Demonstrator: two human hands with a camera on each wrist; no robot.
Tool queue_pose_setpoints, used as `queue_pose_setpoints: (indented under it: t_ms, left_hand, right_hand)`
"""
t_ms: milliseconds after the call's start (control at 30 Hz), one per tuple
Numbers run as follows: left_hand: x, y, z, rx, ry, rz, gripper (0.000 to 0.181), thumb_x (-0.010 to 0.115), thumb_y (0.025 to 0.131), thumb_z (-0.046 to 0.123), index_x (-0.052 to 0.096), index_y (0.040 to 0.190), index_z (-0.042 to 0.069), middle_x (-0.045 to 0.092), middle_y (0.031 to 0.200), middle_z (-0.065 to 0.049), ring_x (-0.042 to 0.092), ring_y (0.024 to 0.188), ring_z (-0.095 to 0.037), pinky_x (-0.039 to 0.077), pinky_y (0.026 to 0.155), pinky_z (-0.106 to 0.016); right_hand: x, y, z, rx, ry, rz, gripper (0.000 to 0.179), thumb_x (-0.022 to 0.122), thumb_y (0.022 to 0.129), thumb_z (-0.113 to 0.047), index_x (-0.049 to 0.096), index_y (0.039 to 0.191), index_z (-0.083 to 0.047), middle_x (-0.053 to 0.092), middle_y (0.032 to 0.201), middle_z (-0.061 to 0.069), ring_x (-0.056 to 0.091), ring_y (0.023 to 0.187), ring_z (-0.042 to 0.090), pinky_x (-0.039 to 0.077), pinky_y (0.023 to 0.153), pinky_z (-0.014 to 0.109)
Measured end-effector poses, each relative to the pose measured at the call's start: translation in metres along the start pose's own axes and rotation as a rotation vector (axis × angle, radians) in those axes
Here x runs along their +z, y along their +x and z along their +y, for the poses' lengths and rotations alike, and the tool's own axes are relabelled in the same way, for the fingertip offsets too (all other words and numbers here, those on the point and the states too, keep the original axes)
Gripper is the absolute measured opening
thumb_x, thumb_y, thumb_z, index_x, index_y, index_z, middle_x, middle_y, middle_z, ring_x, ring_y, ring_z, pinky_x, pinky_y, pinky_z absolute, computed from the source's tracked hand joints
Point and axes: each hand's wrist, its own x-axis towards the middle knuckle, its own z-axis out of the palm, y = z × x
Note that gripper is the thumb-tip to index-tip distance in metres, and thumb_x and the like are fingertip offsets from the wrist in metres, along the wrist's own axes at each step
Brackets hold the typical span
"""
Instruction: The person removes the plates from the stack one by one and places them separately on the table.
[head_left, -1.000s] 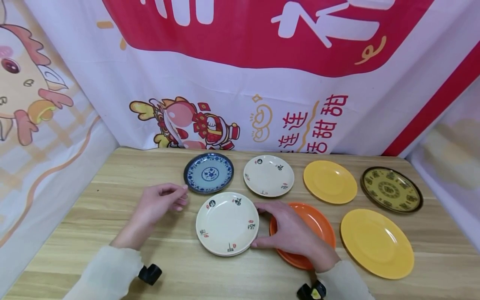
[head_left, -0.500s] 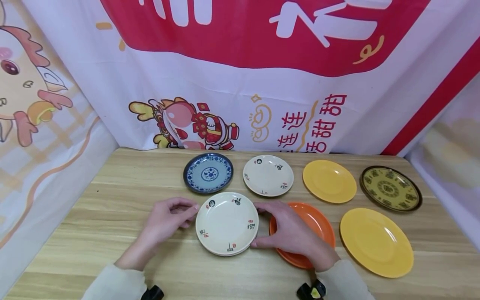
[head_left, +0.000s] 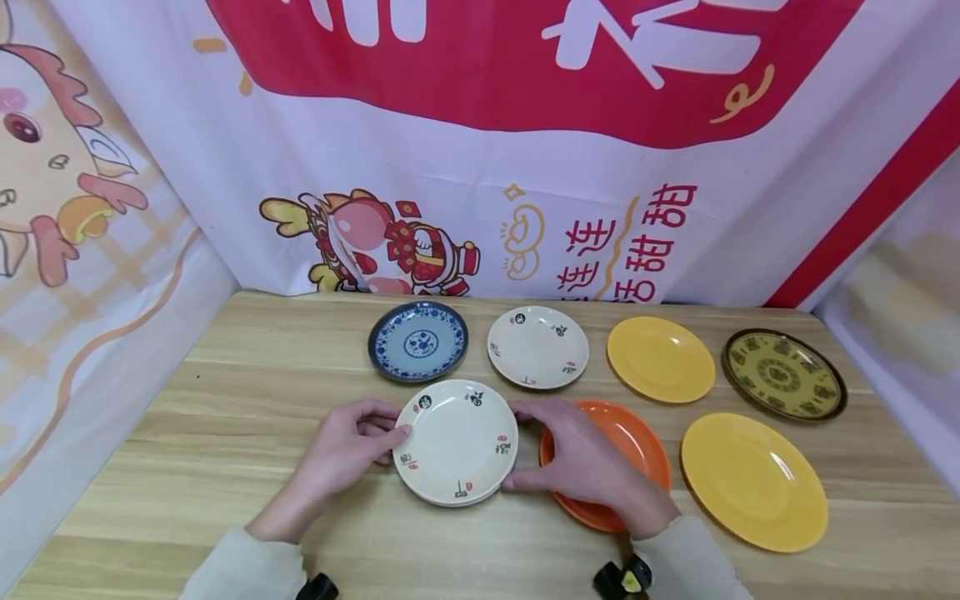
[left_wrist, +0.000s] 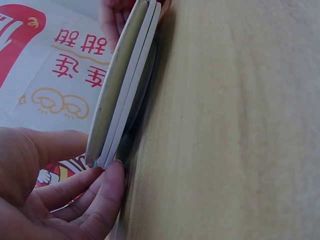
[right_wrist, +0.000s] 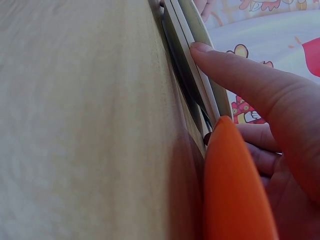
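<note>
A stack of white plates with small black and red characters stands at the table's middle. Several rims show in the left wrist view, where the top plate sits slightly apart from the rims below. My left hand pinches the stack's left edge, thumb over the top rim and fingertips under the lower rims. On the right side, my right hand holds the edge between spread thumb and fingers. Its thumb presses the rims. Beneath that hand lies an orange plate, partly covered.
Along the back are a blue patterned plate, another white plate, a yellow plate and an olive dark-rimmed plate. A larger yellow plate lies at right. Printed cloth hangs behind the wooden table.
My left hand has moved right and slightly down, from beside the blue plate to the stack's left edge, and now grips it. The right hand and the plates stay in place.
</note>
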Motion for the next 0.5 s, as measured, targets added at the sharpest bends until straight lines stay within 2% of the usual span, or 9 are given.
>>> queue_pose_setpoints:
  t_ms: [500]
  left_hand:
    - [-0.0001, -0.0003, 0.0023, -0.031, 0.054, 0.037, 0.029, 0.076, 0.098, 0.011, 0.074, 0.123, -0.005, 0.079, 0.108, -0.017, 0.072, 0.076, -0.015, 0.065, 0.066, -0.028]
  right_hand:
    - [-0.0001, -0.0005, 0.0000, 0.010, -0.006, 0.002, 0.087, 0.100, 0.072, -0.047, 0.065, 0.147, -0.021, 0.067, 0.148, -0.003, 0.057, 0.142, 0.026, 0.044, 0.126, 0.057]
